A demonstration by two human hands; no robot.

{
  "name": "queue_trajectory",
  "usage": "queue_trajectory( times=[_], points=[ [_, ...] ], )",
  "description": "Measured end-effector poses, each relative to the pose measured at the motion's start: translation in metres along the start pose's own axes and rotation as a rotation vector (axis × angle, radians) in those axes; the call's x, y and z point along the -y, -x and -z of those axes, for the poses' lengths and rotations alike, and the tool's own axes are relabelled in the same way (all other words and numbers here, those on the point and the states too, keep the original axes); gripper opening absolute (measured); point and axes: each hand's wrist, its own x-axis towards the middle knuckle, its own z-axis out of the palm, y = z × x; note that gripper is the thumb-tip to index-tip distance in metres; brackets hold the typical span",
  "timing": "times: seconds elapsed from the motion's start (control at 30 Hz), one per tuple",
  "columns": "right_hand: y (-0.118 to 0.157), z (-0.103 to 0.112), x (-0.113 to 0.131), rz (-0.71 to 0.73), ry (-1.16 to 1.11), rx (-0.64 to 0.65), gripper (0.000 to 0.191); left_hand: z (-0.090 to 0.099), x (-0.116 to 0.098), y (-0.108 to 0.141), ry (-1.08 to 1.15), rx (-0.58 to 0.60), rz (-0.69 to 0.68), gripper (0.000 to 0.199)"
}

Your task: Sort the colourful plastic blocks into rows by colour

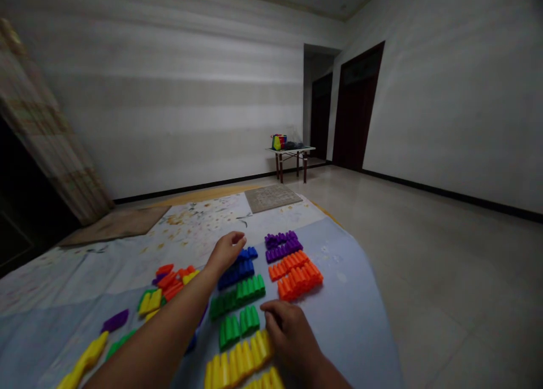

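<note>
My left hand reaches over the far end of the blue ridged plastic pieces, its fingers curled together. Whatever lies between its fingertips is hidden. My right hand rests low beside the green ridged pieces and the row of yellow pieces. Its index finger and thumb are slightly apart, with nothing visible between them. Orange pieces and purple pieces lie in rows beyond my right hand. My left forearm hides part of the cloth and some pieces.
A mixed pile of pieces lies left of my forearm, with a loose purple piece and yellow piece nearer. Everything lies on a flowered cloth. A grey mat and small table are farther off.
</note>
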Motion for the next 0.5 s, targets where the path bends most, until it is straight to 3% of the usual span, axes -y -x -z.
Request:
queue_trajectory(
  times=[0.2, 0.37, 0.5],
  points=[
    [0.004, 0.001, -0.003, -0.007, -0.027, 0.035, 0.026, 0.053, 0.02, 0.055, -0.038, -0.096, 0.063, 0.043],
    [0.004, 0.002, -0.005, 0.017, 0.009, 0.067, 0.026, 0.111, 0.068, 0.112, -0.171, -0.181, 0.244, 0.045],
    [0.004, 0.003, -0.006, 0.014, 0.024, 0.074, 0.027, 0.139, 0.104, 0.148, -0.268, -0.225, 0.357, 0.048]
  ],
)
